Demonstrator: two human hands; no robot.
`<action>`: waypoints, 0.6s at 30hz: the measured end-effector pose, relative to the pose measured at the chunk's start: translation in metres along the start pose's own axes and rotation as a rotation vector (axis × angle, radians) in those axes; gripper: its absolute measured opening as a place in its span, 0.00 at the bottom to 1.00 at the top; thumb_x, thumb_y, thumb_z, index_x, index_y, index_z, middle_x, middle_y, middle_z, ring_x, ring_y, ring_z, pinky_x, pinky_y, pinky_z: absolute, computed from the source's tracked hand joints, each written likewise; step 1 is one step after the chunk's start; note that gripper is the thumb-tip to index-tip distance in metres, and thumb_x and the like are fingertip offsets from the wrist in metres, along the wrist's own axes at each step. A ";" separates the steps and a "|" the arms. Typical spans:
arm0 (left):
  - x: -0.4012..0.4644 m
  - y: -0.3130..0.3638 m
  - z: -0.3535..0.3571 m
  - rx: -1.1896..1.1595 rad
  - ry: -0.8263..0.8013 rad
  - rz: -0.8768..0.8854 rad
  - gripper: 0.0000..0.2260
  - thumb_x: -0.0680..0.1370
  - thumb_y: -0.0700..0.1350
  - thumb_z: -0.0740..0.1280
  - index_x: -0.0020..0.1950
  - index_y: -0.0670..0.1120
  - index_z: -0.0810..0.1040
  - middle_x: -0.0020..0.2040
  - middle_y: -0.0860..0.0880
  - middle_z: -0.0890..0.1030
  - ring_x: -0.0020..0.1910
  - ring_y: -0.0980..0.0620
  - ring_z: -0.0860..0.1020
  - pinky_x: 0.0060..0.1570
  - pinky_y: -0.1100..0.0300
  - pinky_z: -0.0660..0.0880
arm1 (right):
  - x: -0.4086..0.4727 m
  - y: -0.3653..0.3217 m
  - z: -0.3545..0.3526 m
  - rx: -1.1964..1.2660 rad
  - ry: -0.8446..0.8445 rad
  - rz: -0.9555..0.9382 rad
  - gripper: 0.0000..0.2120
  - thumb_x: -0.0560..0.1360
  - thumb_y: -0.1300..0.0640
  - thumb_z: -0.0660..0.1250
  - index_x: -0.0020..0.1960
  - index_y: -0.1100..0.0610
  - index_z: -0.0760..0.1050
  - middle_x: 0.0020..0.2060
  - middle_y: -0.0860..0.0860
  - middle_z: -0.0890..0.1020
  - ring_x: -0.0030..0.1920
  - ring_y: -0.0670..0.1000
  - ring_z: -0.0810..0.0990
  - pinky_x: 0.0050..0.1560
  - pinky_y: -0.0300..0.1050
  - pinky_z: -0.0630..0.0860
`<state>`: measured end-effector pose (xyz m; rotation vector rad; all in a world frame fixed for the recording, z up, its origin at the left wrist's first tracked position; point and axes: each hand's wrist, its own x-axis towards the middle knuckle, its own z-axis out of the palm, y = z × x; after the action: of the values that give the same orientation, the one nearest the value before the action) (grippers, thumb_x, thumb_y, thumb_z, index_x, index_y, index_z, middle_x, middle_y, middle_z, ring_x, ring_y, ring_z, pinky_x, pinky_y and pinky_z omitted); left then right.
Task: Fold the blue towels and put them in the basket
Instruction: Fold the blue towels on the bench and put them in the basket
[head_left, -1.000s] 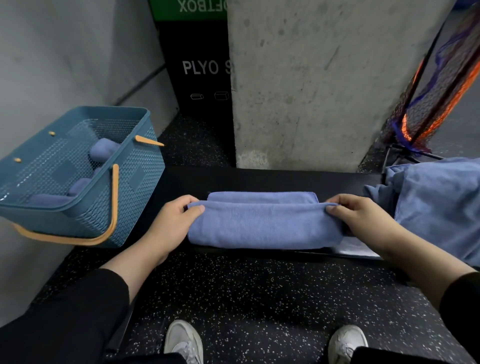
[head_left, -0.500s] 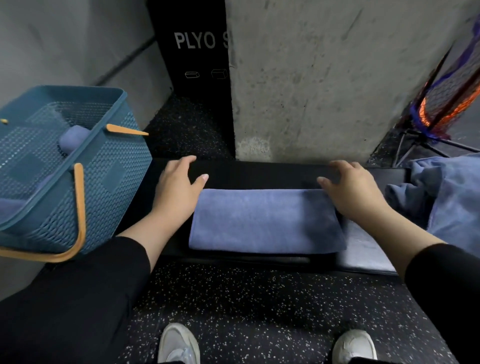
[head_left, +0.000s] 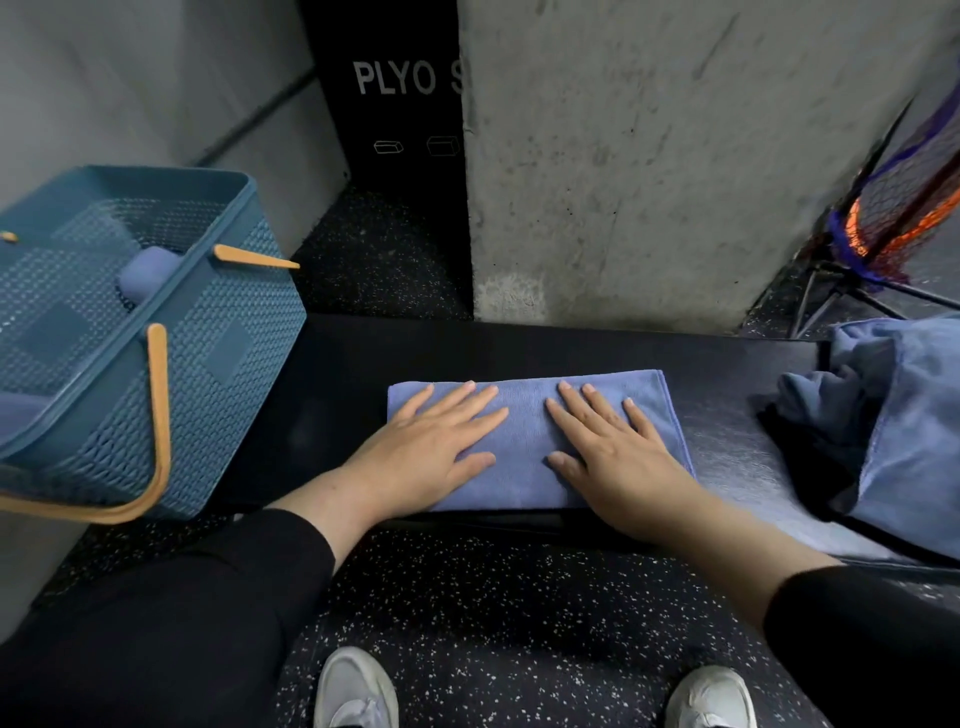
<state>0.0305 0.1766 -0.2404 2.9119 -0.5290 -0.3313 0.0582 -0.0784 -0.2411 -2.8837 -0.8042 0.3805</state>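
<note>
A folded blue towel (head_left: 524, 436) lies flat on the black bench (head_left: 332, 410) in front of me. My left hand (head_left: 426, 452) presses on its left half with straight, spread fingers. My right hand (head_left: 613, 462) lies flat on its right half the same way. The teal basket (head_left: 218, 332) with orange handles stands on the bench's left end; a rolled blue towel (head_left: 150, 270) shows inside it. A heap of loose blue towels (head_left: 904, 415) sits at the bench's right end.
A concrete pillar (head_left: 675, 156) rises just behind the bench. A black plyo box (head_left: 395, 104) stands behind it to the left. An orange and blue net on a stand (head_left: 904, 208) is at the far right. My white shoes (head_left: 358, 691) rest on speckled floor.
Both hands folded the towel's near part over, let go of its ends, and now lie flat on top of it, closer together.
</note>
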 end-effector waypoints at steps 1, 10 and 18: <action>-0.003 -0.001 0.000 0.004 -0.002 -0.019 0.27 0.83 0.62 0.48 0.82 0.60 0.48 0.81 0.61 0.41 0.79 0.62 0.36 0.77 0.54 0.35 | 0.002 0.003 0.001 0.006 0.007 -0.017 0.42 0.71 0.31 0.30 0.82 0.45 0.42 0.80 0.42 0.40 0.80 0.46 0.39 0.79 0.54 0.38; -0.003 0.001 -0.003 0.019 0.097 -0.165 0.23 0.84 0.61 0.54 0.78 0.57 0.61 0.83 0.55 0.52 0.81 0.58 0.50 0.79 0.45 0.45 | -0.001 -0.011 -0.009 0.024 0.356 -0.181 0.15 0.77 0.45 0.60 0.59 0.49 0.78 0.57 0.47 0.80 0.54 0.55 0.80 0.51 0.54 0.75; -0.001 -0.001 -0.010 0.140 0.147 -0.161 0.21 0.83 0.62 0.54 0.75 0.61 0.68 0.73 0.54 0.69 0.71 0.52 0.66 0.71 0.47 0.55 | -0.015 -0.025 0.002 -0.151 0.272 -0.023 0.12 0.79 0.45 0.60 0.59 0.45 0.77 0.56 0.46 0.76 0.53 0.54 0.77 0.53 0.53 0.73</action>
<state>0.0326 0.1786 -0.2305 3.0902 -0.3076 -0.1021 0.0327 -0.0651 -0.2347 -2.9674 -0.8484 -0.0792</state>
